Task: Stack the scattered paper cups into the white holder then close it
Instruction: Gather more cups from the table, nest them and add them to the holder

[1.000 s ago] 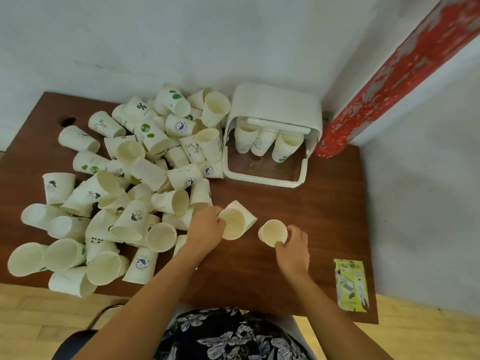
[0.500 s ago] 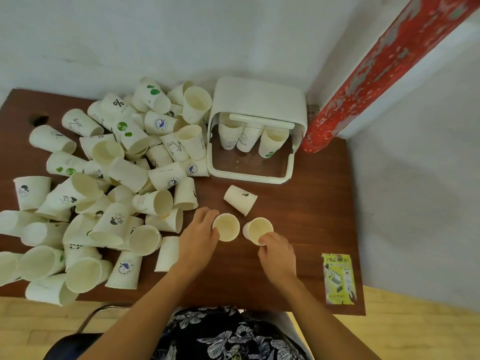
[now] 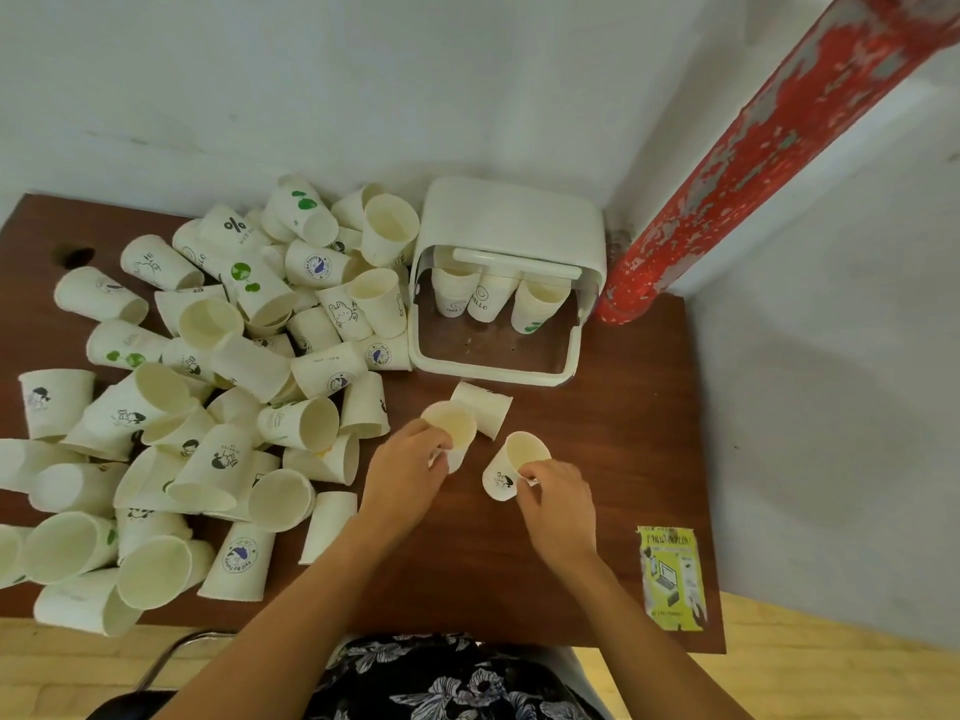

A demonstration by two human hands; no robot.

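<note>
Corner of a pale-walled room, with a peeling red pipe (image 3: 769,148) slanting down to the far right of a dark wooden bench (image 3: 623,407). At left, a large heap of scattered paper cups (image 3: 208,407), most lying on their sides, several printed with small motifs. At the far centre-right, the white holder (image 3: 511,226), lid raised and front open, with three short columns of stacked cups (image 3: 488,298) standing upright at its back; front part of its tray bare, presumably left free for further columns. Just near of the holder, one cup on its side (image 3: 485,407). Left hand (image 3: 405,470) with fingers curled round a cup (image 3: 449,426), mouth tilted up toward the camera; touching or merely in front of the lying cup, not possible to tell. Right hand (image 3: 556,498) pinching the near rim and wall of a second cup (image 3: 511,467), printed with a dark figure, mouth also tilted upward. Both cups held apart, between heap and holder, mouths upward, probably so that one can be nested into the other before placement. At near right, a yellow-green printed packet (image 3: 672,579) flat on the bench, well apart from the cups. Judged stage: early, with most cups unstacked and the holder not yet closed.
</note>
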